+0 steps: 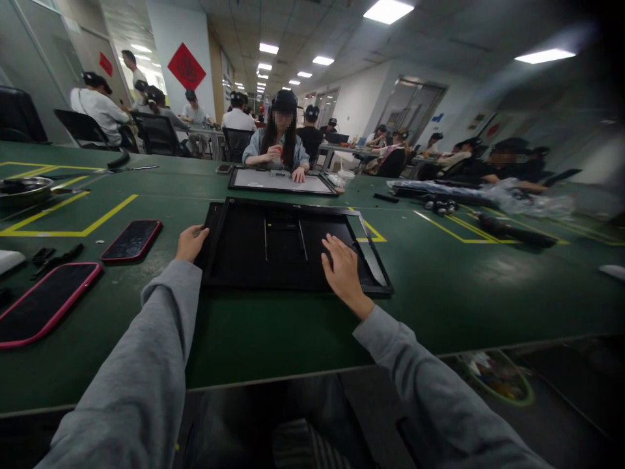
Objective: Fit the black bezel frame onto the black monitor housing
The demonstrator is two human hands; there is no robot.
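A flat black rectangular panel (pixel 239 244) lies on the green table in front of me. A dark frame (pixel 381 270) edges it on the right, with a light grey strip (pixel 368 251) showing there. In the panel's middle are two thin upright metallic lines. My left hand (pixel 192 243) grips the panel's left edge, thumb on top and the other fingers mostly hidden. Over the panel's right part is my right hand (pixel 343 270), palm down with fingers extended. It holds nothing; whether its fingertips touch the surface I cannot tell.
Two red-edged phones (pixel 131 241) (pixel 46 303) lie left, near a metal bowl (pixel 24 194). Opposite, a person (pixel 278 140) works at a similar frame with a light sheet (pixel 280 181). Clear plastic wrapping (pixel 517 195) and a dark tool (pixel 517 231) are at right.
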